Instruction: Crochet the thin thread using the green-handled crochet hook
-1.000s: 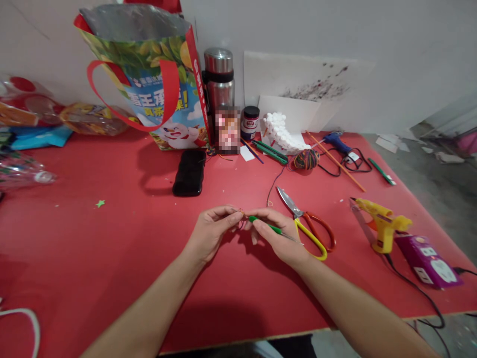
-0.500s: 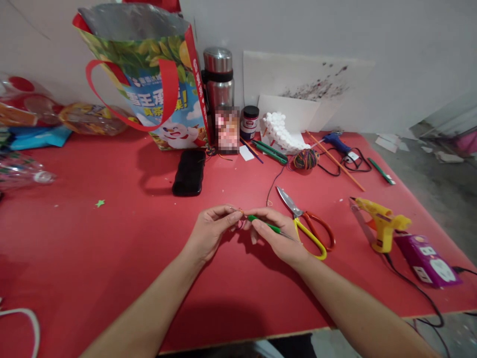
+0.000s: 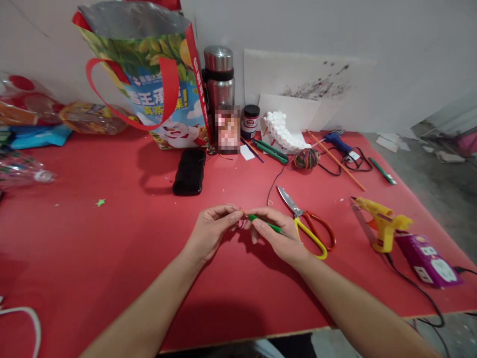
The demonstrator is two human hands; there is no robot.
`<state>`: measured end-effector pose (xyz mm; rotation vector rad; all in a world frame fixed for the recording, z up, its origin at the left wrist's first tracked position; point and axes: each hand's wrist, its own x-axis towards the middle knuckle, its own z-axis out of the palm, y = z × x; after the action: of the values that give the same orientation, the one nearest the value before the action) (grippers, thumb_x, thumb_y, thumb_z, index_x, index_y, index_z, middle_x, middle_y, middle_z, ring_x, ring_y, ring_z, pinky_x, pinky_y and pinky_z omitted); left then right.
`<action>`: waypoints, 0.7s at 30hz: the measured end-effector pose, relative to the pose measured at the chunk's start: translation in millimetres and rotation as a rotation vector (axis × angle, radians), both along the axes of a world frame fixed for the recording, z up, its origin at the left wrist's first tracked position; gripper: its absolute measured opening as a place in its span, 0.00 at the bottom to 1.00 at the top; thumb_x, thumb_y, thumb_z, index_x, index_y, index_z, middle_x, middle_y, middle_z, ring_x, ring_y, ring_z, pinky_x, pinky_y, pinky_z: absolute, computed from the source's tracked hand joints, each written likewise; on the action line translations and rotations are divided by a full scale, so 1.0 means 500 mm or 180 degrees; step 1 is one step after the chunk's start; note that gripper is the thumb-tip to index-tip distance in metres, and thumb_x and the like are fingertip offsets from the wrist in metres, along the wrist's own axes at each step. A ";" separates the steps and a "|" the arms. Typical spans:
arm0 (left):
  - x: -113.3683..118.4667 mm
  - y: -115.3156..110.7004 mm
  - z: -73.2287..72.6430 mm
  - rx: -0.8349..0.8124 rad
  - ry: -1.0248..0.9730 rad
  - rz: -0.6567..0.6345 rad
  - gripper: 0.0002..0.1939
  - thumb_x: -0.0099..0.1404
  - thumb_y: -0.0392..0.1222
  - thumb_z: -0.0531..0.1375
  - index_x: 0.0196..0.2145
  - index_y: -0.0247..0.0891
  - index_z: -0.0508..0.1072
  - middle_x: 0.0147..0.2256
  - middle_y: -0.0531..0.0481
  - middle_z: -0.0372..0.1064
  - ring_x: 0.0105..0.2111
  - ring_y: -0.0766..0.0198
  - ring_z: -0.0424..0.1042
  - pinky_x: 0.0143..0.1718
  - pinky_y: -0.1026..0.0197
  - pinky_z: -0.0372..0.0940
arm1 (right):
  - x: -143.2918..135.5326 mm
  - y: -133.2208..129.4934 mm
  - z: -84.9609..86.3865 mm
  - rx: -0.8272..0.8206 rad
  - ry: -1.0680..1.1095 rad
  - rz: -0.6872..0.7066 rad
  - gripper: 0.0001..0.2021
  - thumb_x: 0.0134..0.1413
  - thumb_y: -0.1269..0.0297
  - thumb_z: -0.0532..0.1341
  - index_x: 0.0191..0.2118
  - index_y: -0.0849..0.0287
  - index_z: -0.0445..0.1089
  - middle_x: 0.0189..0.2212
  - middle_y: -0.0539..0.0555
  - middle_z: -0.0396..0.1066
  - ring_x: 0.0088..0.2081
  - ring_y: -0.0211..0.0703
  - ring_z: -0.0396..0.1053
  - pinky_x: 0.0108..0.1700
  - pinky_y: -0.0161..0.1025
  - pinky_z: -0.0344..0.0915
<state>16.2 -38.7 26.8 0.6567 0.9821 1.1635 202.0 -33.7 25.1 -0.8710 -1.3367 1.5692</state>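
Pinching small orange wire (image 3: pixel 241 212) in left hand (image 3: pixel 210 231) fingers, right hand (image 3: pixel 278 233) gripping green tool (image 3: pixel 265 224)

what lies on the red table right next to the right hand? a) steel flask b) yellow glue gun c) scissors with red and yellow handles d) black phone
c: the scissors with red and yellow handles lie flat on the red table just beside the right hand, which pinches a thin green stick; the yellow glue gun lies farther to the right.

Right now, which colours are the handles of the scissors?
One handle is yellow, the other orange-red; scissors show in the head view.
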 end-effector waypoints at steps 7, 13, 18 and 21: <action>0.000 0.000 0.000 0.0014 0.0023 0.0001 0.10 0.55 0.43 0.76 0.28 0.36 0.82 0.25 0.50 0.74 0.26 0.69 0.67 0.31 0.65 0.62 | -0.001 0.000 0.001 0.0007 0.0047 0.0011 0.11 0.65 0.59 0.66 0.49 0.55 0.79 0.33 0.52 0.79 0.26 0.34 0.72 0.32 0.35 0.73; 0.000 0.000 -0.001 0.0027 0.0024 0.0017 0.10 0.54 0.43 0.76 0.28 0.36 0.82 0.25 0.51 0.74 0.25 0.69 0.67 0.31 0.65 0.62 | 0.001 -0.001 0.000 -0.0001 0.0043 0.0000 0.11 0.65 0.59 0.66 0.49 0.55 0.79 0.33 0.52 0.79 0.26 0.34 0.72 0.32 0.35 0.73; -0.001 0.001 -0.001 0.0043 -0.0012 -0.0004 0.09 0.55 0.43 0.76 0.28 0.36 0.82 0.26 0.51 0.74 0.26 0.70 0.67 0.32 0.66 0.62 | 0.001 0.000 0.001 0.0004 0.0054 0.0006 0.11 0.65 0.59 0.66 0.49 0.55 0.79 0.33 0.52 0.79 0.26 0.33 0.72 0.32 0.34 0.73; -0.001 0.001 0.000 0.0060 0.0007 -0.0024 0.09 0.55 0.43 0.76 0.28 0.36 0.82 0.25 0.51 0.73 0.26 0.70 0.67 0.31 0.66 0.62 | 0.000 0.001 0.000 0.0010 0.0041 0.0016 0.11 0.65 0.59 0.66 0.50 0.55 0.79 0.33 0.52 0.79 0.26 0.34 0.72 0.32 0.35 0.73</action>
<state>15.7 -38.1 26.6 0.6766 0.9708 1.1668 202.1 -33.5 25.2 -0.8549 -1.3328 1.5736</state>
